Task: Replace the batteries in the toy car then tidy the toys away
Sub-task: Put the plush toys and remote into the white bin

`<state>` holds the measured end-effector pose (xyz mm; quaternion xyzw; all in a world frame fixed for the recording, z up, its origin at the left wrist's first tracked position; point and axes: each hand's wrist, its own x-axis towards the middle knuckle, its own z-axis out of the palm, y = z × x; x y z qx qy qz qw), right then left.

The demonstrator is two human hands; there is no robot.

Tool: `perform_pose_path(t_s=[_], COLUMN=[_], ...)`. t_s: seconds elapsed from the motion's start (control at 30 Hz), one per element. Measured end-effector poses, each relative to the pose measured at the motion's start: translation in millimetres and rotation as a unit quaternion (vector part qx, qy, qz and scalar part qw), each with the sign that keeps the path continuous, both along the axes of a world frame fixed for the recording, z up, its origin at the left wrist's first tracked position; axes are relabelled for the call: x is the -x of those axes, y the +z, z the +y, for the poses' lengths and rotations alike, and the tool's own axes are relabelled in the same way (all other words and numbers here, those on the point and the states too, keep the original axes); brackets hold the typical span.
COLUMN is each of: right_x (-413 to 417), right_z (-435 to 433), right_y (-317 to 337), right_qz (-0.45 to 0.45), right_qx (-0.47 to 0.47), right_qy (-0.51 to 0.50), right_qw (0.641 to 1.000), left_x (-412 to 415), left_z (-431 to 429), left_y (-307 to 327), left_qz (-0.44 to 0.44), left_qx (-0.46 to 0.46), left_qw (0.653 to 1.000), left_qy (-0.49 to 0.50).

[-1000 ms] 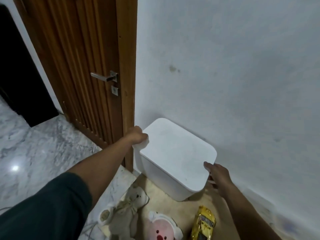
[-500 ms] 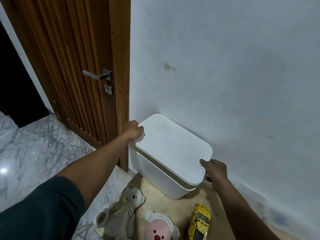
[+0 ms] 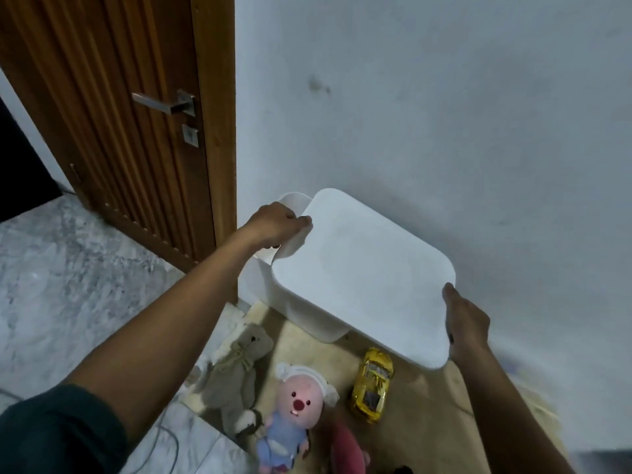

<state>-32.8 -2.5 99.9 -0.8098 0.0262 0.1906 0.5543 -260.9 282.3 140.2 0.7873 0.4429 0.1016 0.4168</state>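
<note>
A white storage bin (image 3: 260, 282) stands on the floor against the wall beside the door frame. Its white lid (image 3: 362, 278) is lifted off and shifted toward me and to the right, uncovering the bin's far left rim. My left hand (image 3: 277, 224) grips the lid's far left corner. My right hand (image 3: 465, 323) grips its near right edge. The yellow toy car (image 3: 372, 384) lies on the beige mat below the lid. A grey teddy bear (image 3: 239, 367) and a pink-faced plush doll (image 3: 294, 408) lie to its left.
A brown wooden door (image 3: 113, 107) with a metal handle (image 3: 164, 102) stands left of the bin. A white wall (image 3: 444, 114) rises behind it. Marble floor (image 3: 68, 285) stretches to the left. A red plush (image 3: 345, 449) lies at the bottom edge, and a thin cable (image 3: 167, 443) runs across the floor.
The lid, seated on the bin a second ago, has come up and moved toward me and right in both hands. The view has dropped, showing more of the toys.
</note>
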Motion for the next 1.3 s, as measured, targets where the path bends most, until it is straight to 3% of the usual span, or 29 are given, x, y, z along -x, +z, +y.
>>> perform_pose_path(t_s=[0.13, 0.4, 0.57, 0.93, 1.3], right_x=[-10, -6, -12, -67, -69], right_z=[-87, -260, -320, -344, -335], right_y=[-8, -46, -67, -119, -150], right_qz=[0.009, 0.045, 0.063, 0.115, 0.096], right_qx=[0.077, 0.164, 0.184, 0.193, 0.253], right_qy=[0.009, -0.129, -0.167, -0.175, -0.154], right_qw=[0.997, 0.977, 0.967, 0.959, 0.95], left_x=[-8, -61, -112, -198, -204], left_z=[-75, -234, -293, -314, -318], left_y=[-12, -81, -104, -148, -182], left_qz=[-0.03, -0.013, 0.053, 0.171, 0.209], left_qx=[0.09, 0.223, 0.212, 0.15, 0.153], left_qw=[0.993, 0.946, 0.937, 0.929, 0.922], left_qy=[-0.072, -0.234, -0.273, -0.292, -0.288])
